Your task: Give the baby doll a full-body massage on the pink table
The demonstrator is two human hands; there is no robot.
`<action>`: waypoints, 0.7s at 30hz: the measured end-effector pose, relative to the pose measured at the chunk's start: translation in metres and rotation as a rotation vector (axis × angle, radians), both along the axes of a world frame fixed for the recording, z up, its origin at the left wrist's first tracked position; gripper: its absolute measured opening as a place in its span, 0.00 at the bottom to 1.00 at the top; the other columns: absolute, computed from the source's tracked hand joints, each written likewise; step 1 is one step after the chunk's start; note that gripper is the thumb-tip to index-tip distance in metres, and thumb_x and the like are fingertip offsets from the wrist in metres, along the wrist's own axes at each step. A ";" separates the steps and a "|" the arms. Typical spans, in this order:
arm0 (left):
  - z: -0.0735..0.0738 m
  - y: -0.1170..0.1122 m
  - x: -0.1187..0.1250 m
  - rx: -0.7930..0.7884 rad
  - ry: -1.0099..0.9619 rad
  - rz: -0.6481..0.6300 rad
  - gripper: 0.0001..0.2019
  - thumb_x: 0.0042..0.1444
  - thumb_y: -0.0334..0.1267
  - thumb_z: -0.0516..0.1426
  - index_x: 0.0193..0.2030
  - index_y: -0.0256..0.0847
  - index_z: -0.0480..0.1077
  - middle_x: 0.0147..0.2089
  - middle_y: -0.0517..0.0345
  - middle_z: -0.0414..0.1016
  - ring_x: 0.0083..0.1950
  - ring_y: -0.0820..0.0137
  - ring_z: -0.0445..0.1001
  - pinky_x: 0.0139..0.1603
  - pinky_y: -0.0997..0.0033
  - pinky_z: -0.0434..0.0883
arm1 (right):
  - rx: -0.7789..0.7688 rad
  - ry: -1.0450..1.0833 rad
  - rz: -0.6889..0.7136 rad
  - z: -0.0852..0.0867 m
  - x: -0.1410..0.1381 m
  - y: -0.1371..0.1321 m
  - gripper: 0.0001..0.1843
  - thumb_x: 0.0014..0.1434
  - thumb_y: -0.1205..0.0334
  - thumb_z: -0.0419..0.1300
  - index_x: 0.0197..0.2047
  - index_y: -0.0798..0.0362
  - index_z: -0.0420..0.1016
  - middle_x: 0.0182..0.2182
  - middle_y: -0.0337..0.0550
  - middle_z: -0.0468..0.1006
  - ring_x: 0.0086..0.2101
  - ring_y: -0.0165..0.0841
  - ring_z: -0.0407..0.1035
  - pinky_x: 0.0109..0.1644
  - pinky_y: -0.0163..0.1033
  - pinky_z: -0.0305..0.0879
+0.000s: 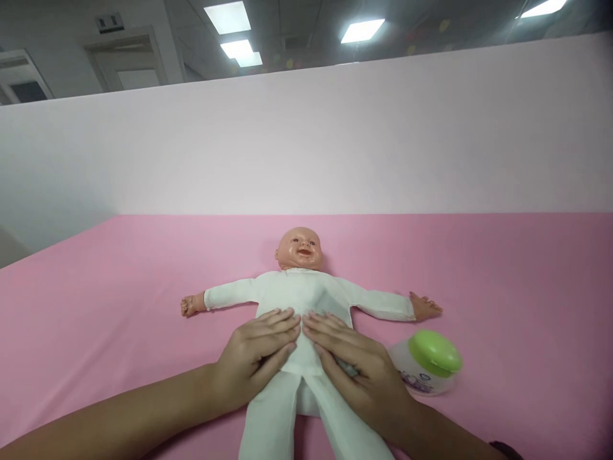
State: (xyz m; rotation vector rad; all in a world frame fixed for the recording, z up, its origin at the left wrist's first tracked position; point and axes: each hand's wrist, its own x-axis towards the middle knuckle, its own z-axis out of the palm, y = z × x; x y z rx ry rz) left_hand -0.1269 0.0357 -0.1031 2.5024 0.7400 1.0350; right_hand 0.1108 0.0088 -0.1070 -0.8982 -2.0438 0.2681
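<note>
A baby doll [306,287] with a white cloth body lies on its back, its arms spread out to both sides and its head away from me. My left hand [261,351] rests flat on the left side of the doll's belly, fingers stretched out. On the right side of the belly lies my right hand [357,364], also flat, with its fingertips close to those of my left hand. Just right of my right hand stands a white jar with a green lid [435,353]; my wrist hides part of it.
Pink cloth [119,319] covers the table surface under the doll. Behind it rises a white partition [335,140]. Beyond the partition are a door [127,64] and lit ceiling panels [363,30].
</note>
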 end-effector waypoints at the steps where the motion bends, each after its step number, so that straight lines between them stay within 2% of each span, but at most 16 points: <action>1: 0.001 0.001 0.000 0.049 0.012 -0.049 0.25 0.69 0.32 0.52 0.71 0.51 0.62 0.66 0.54 0.70 0.70 0.66 0.66 0.75 0.56 0.61 | -0.004 -0.017 0.049 0.002 0.000 0.001 0.26 0.70 0.67 0.52 0.68 0.42 0.68 0.59 0.42 0.76 0.61 0.37 0.70 0.69 0.50 0.64; 3: 0.004 0.003 0.001 0.024 0.076 -0.042 0.28 0.70 0.34 0.51 0.75 0.52 0.54 0.71 0.53 0.64 0.74 0.65 0.60 0.76 0.53 0.57 | -0.096 -0.082 0.066 0.006 0.001 0.003 0.28 0.71 0.63 0.53 0.72 0.41 0.60 0.65 0.42 0.68 0.67 0.40 0.59 0.71 0.55 0.59; 6: 0.006 0.005 0.002 -0.153 0.188 0.079 0.32 0.70 0.44 0.50 0.78 0.50 0.43 0.78 0.53 0.44 0.79 0.58 0.41 0.78 0.44 0.46 | -0.249 -0.158 -0.019 0.008 0.001 0.005 0.33 0.71 0.52 0.53 0.76 0.42 0.50 0.73 0.42 0.51 0.72 0.46 0.42 0.72 0.66 0.47; 8: 0.004 0.005 0.001 -0.275 0.198 0.188 0.37 0.70 0.49 0.50 0.78 0.47 0.36 0.79 0.53 0.31 0.80 0.55 0.32 0.77 0.41 0.44 | -0.294 -0.139 -0.106 0.005 0.001 0.005 0.35 0.71 0.49 0.51 0.76 0.44 0.46 0.74 0.42 0.47 0.73 0.47 0.40 0.72 0.68 0.45; 10: 0.001 0.004 0.000 -0.347 0.172 0.280 0.41 0.68 0.52 0.51 0.78 0.44 0.31 0.79 0.51 0.25 0.79 0.53 0.29 0.76 0.40 0.46 | -0.291 -0.086 -0.200 0.000 0.001 0.004 0.36 0.71 0.49 0.51 0.76 0.48 0.47 0.73 0.45 0.49 0.72 0.47 0.44 0.71 0.67 0.48; 12: -0.003 0.003 0.000 -0.316 0.136 0.300 0.40 0.68 0.51 0.53 0.78 0.44 0.35 0.79 0.49 0.30 0.79 0.53 0.34 0.76 0.40 0.48 | -0.225 -0.032 -0.256 -0.004 0.002 0.002 0.33 0.70 0.52 0.53 0.74 0.52 0.55 0.71 0.48 0.57 0.70 0.47 0.52 0.71 0.63 0.55; 14: -0.004 0.003 0.000 -0.184 0.100 0.205 0.33 0.69 0.45 0.53 0.77 0.48 0.47 0.77 0.50 0.46 0.78 0.57 0.46 0.76 0.43 0.51 | -0.117 0.005 -0.216 -0.006 0.003 0.002 0.26 0.70 0.58 0.53 0.69 0.52 0.66 0.66 0.48 0.67 0.66 0.44 0.61 0.69 0.57 0.61; 16: -0.003 0.003 0.001 -0.043 0.051 0.068 0.27 0.70 0.36 0.51 0.74 0.52 0.55 0.72 0.53 0.61 0.75 0.63 0.58 0.77 0.49 0.54 | -0.042 0.018 -0.104 -0.005 0.005 0.002 0.24 0.70 0.64 0.51 0.66 0.49 0.71 0.63 0.46 0.71 0.63 0.40 0.66 0.69 0.52 0.63; 18: 0.000 0.004 0.002 0.020 0.023 -0.020 0.27 0.70 0.33 0.50 0.73 0.55 0.57 0.69 0.55 0.67 0.73 0.66 0.62 0.76 0.53 0.57 | -0.051 -0.021 0.011 -0.001 0.006 0.004 0.26 0.70 0.67 0.49 0.69 0.45 0.67 0.64 0.43 0.70 0.65 0.38 0.64 0.70 0.51 0.61; 21: 0.006 0.005 0.004 -0.092 0.114 0.015 0.27 0.71 0.38 0.49 0.75 0.58 0.52 0.73 0.57 0.59 0.77 0.62 0.53 0.77 0.44 0.49 | -0.183 -0.125 0.062 0.005 0.006 0.007 0.29 0.72 0.62 0.48 0.74 0.41 0.55 0.70 0.40 0.58 0.71 0.40 0.49 0.73 0.59 0.51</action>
